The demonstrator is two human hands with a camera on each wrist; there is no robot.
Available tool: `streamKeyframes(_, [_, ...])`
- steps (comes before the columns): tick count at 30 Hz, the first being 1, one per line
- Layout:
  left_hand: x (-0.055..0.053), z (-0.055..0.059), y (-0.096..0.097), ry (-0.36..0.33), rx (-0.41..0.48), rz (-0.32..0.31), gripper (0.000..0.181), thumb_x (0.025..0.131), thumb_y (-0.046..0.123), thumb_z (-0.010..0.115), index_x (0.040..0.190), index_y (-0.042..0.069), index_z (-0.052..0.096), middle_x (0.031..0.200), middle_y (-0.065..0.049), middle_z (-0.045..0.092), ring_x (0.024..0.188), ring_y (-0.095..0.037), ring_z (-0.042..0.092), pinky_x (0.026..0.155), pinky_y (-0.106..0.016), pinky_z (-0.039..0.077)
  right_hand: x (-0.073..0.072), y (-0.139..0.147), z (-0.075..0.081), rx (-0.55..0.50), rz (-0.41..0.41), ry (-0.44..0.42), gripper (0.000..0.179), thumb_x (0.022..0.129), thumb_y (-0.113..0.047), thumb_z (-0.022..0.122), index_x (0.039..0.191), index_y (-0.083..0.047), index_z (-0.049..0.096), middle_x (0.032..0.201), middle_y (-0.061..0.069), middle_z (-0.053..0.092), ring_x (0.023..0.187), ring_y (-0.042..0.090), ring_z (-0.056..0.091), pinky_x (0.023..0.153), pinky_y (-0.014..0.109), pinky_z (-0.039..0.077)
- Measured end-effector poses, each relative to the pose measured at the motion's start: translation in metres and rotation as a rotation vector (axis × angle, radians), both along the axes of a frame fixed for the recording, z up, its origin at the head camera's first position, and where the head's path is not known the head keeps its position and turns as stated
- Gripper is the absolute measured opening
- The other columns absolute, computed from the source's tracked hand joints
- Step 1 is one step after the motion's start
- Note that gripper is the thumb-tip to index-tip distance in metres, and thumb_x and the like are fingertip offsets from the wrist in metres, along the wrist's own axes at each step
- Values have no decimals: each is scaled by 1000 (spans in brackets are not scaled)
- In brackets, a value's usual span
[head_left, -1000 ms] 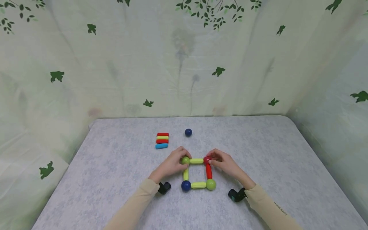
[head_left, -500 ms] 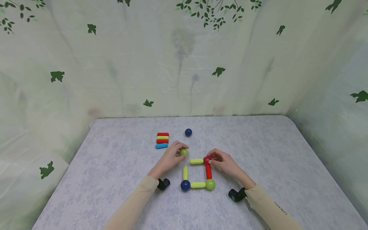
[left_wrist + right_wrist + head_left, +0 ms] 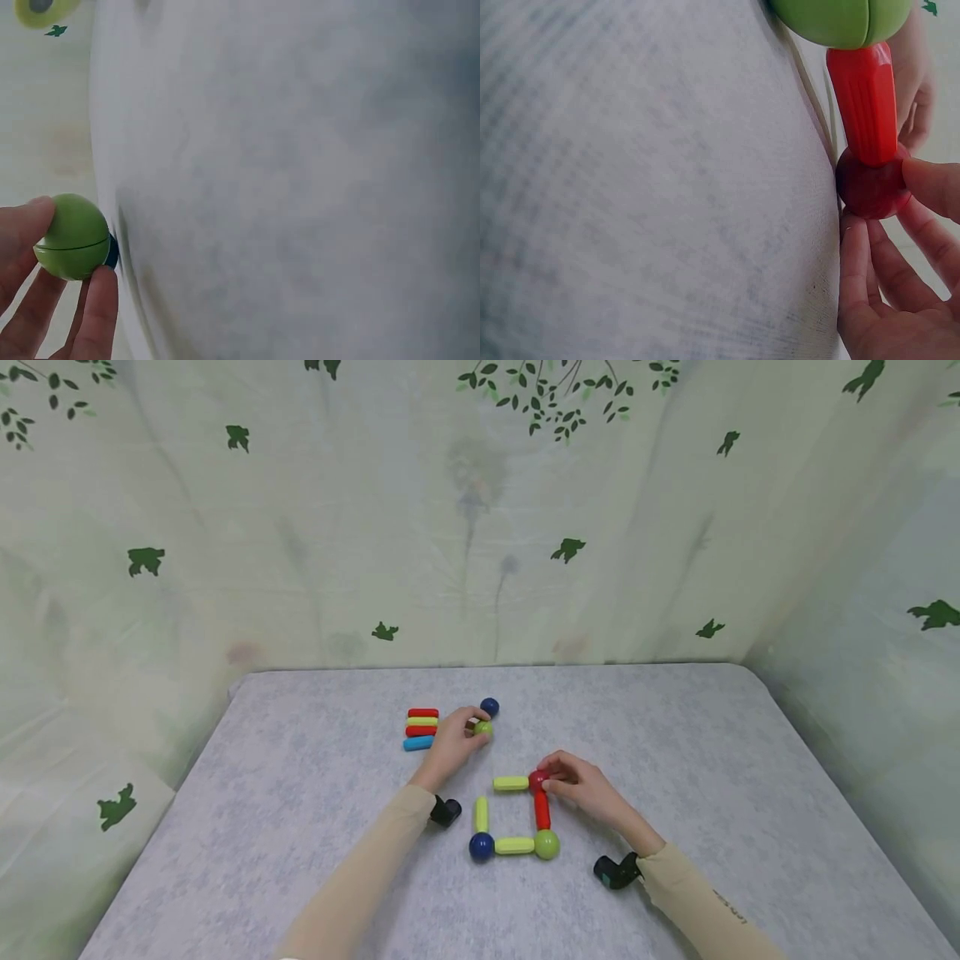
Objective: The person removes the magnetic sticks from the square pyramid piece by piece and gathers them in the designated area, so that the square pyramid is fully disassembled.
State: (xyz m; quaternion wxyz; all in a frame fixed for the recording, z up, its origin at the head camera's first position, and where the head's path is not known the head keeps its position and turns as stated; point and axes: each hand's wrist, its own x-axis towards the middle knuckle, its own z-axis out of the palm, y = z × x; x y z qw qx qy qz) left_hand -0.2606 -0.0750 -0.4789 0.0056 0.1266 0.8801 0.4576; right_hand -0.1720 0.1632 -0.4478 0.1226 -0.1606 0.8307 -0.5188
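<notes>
My left hand (image 3: pixel 456 740) pinches a green ball (image 3: pixel 73 238) between thumb and fingers, just in front of a dark blue ball (image 3: pixel 490 707) at the back. With thumb and fingertips, my right hand (image 3: pixel 585 783) holds a red ball (image 3: pixel 874 184) at the far right corner of a square of rods and balls. From that ball a red rod (image 3: pixel 864 105) runs to a second green ball (image 3: pixel 547 844), and a yellow-green rod (image 3: pixel 511 783) points left. Another yellow-green rod (image 3: pixel 514 845) joins the near green ball to a blue ball (image 3: pixel 482 847); a third rod (image 3: pixel 482 814) stretches back from it. The far left corner has no ball.
Left of my left hand lies a row of rods: two red ones, a yellow-green rod (image 3: pixel 422 722) and a blue rod (image 3: pixel 417 743). They sit on a grey cloth-covered table (image 3: pixel 300 827). A leaf-printed curtain (image 3: pixel 315 527) hangs behind.
My left hand has pulled the green ball off the square's far left corner and carried it back toward the loose blue ball. My right hand keeps its hold on the red ball.
</notes>
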Motion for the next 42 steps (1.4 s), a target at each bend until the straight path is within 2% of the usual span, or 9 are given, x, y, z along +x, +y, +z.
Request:
streamKeyframes(6, [-11, -5, 6, 18, -16, 35, 20, 88, 9, 70, 106, 12, 63, 116, -6, 58, 98, -22, 56, 84, -34, 50, 0, -2, 0, -2, -4, -8, 22, 94, -5, 58, 114, 2, 57, 114, 17, 60, 103, 32, 58, 88, 44, 47])
streamKeyframes(10, [-13, -5, 9, 46, -16, 35, 19, 87, 8, 70, 104, 9, 63, 112, -9, 55, 97, -23, 57, 85, -35, 50, 1, -2, 0, 2, -5, -12, 22, 94, -5, 58, 114, 2, 57, 113, 16, 60, 103, 32, 58, 88, 43, 47])
streamKeyframes(15, [-14, -4, 10, 50, -26, 48, 21, 86, 10, 71, 106, 9, 64, 109, -9, 54, 96, -23, 57, 85, -34, 50, -2, -1, -3, 5, 1, -5, 21, 94, -5, 58, 114, 2, 57, 113, 17, 61, 103, 32, 58, 87, 41, 47])
streamKeyframes(22, [-8, -4, 4, 27, 23, 38, 26, 88, 10, 70, 112, 7, 61, 113, -13, 52, 101, -24, 55, 89, -34, 49, -14, 4, -34, 14, -18, -3, 22, 95, -11, 60, 116, -4, 58, 114, 10, 61, 103, 28, 58, 87, 42, 47])
streamKeyframes(25, [-2, -2, -1, 20, 33, 22, 26, 89, 9, 68, 113, 8, 61, 114, -13, 52, 104, -24, 54, 90, -35, 49, -16, 6, -38, 27, -27, 0, 22, 95, -13, 60, 115, -7, 59, 114, 7, 61, 102, 24, 58, 87, 39, 48])
streamKeyframes(29, [9, 4, -7, 7, 40, -62, 24, 90, 7, 67, 113, 6, 61, 111, -11, 55, 101, -23, 56, 89, -37, 49, -16, 6, -39, 27, -38, -12, 21, 94, -15, 62, 114, -10, 60, 113, 4, 62, 102, 22, 58, 86, 38, 48])
streamKeyframes(37, [34, 8, -16, -119, 71, -364, 25, 91, 9, 65, 115, 3, 60, 112, -11, 62, 100, -21, 60, 90, -36, 48, -16, 8, -37, 3, -34, -18, 22, 94, -17, 62, 114, -9, 60, 113, 6, 62, 102, 23, 59, 85, 37, 48])
streamKeyframes(40, [40, 5, -15, -153, 62, -435, 23, 92, 12, 65, 113, 4, 61, 111, -6, 63, 100, -19, 61, 89, -33, 48, -14, 7, -35, -14, -24, -17, 23, 94, -15, 62, 115, -6, 59, 114, 9, 62, 103, 25, 59, 84, 37, 47])
streamKeyframes(42, [43, 3, -13, -161, 52, -457, 21, 91, 14, 66, 111, 7, 63, 110, -2, 63, 99, -18, 60, 88, -32, 48, -12, 6, -31, -16, -21, -17, 23, 94, -12, 61, 116, -4, 58, 114, 11, 62, 103, 28, 59, 84, 38, 46])
